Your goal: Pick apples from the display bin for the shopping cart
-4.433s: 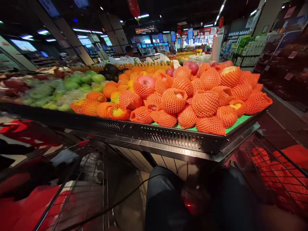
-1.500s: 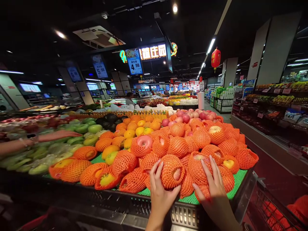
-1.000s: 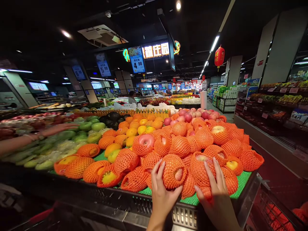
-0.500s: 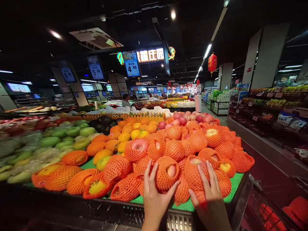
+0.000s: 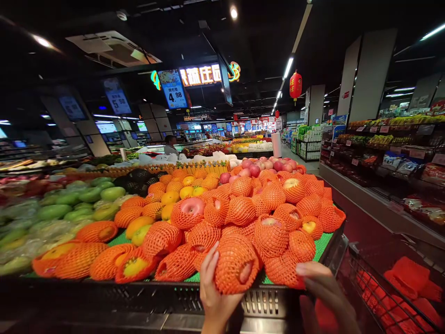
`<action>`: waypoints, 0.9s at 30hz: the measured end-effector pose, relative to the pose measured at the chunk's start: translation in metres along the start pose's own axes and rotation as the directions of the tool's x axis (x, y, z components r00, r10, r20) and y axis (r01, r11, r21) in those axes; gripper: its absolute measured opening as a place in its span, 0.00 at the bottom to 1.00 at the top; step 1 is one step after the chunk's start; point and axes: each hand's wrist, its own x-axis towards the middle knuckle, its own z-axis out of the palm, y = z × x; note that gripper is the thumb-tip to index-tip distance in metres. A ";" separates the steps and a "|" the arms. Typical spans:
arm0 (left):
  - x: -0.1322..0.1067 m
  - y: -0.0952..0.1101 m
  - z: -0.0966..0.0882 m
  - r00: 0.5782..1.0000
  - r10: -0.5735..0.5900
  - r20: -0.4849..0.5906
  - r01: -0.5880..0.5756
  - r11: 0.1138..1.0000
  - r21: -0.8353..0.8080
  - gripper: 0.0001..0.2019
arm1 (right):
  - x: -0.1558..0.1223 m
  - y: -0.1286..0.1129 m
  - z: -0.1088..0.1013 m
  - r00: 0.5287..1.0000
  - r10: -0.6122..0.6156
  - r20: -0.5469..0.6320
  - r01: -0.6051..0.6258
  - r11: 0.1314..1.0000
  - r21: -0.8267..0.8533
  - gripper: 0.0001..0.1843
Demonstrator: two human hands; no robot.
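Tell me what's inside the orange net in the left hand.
Inside the orange net, a pinkish fruit shows at the open end. The net and left hand cover most of the rest; its underside cannot be seen.

Held net sleeve [image 5: 233, 260] orange, latticed; liner [image 5: 323, 245] green; lantern [image 5: 295, 87] red

Netting [image 5: 232, 253] is hiding most of the fruit [image 5: 246, 273] in the left hand [image 5: 217, 297]; the right hand [image 5: 328, 297] is looking blurred; the leftmost price screen [image 5: 72, 107] is hanging illegible; the frame's edges are cutting off both arms [image 5: 212, 325] and a wire cart [image 5: 382, 279].
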 end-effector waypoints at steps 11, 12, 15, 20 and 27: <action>0.027 0.044 -0.024 0.922 0.316 0.225 -0.329 0.944 0.024 0.20 | 0.005 -0.005 0.009 0.991 0.048 0.126 -0.050 0.999 0.018 0.07; 0.028 0.046 -0.025 0.932 0.292 0.214 -0.304 0.952 0.026 0.24 | 0.004 -0.005 0.007 0.990 0.056 0.126 -0.059 0.998 0.019 0.06; 0.028 0.056 -0.025 0.966 0.180 0.187 -0.187 0.982 0.020 0.29 | -0.007 -0.005 0.003 0.989 0.037 0.142 -0.043 0.998 0.039 0.03; 0.024 0.071 -0.025 0.983 0.064 0.175 -0.070 0.997 0.029 0.30 | -0.033 -0.010 0.005 0.971 0.089 0.220 -0.082 0.996 -0.038 0.17; 0.020 0.081 -0.030 0.981 0.069 0.180 -0.080 0.995 0.053 0.42 | -0.050 -0.015 0.017 0.901 0.268 0.343 -0.229 0.962 -0.150 0.35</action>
